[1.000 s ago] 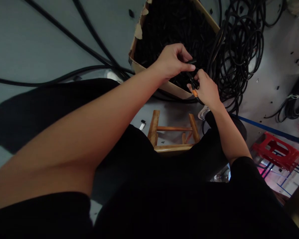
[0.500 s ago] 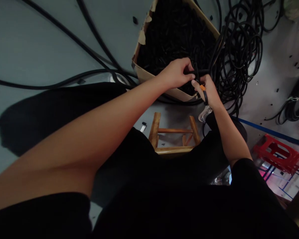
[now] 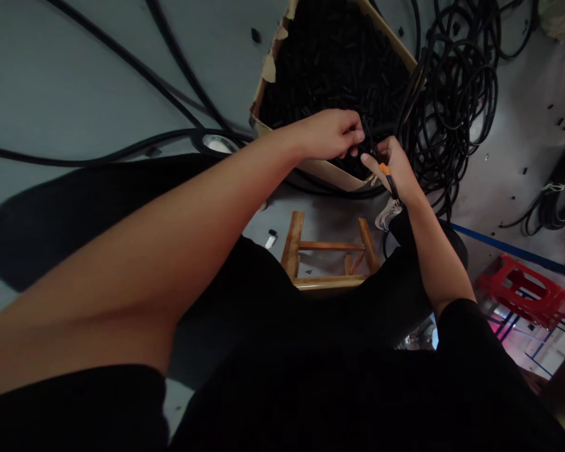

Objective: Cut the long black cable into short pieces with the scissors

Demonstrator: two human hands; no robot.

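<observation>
1. The left hand (image 3: pixel 332 133) is pinching a black cable end (image 3: pixel 368 135) over the near edge of the cardboard box (image 3: pixel 306 164); its fingers are closed on it.
2. The right hand (image 3: pixel 395 171), just beside it, is gripping an orange-handled tool (image 3: pixel 387 174) against the same cable.
3. The box is sitting heaped with short black pieces, so many cuts look done.
4. On the right, the cable coil (image 3: pixel 456 94) is lying large on the floor, so plenty seems left.

Cardboard box (image 3: pixel 268 129) top cut by frame edge; black contents indistinct; orange-tipped tool (image 3: pixel 387 174) mostly hidden by hands.
</observation>
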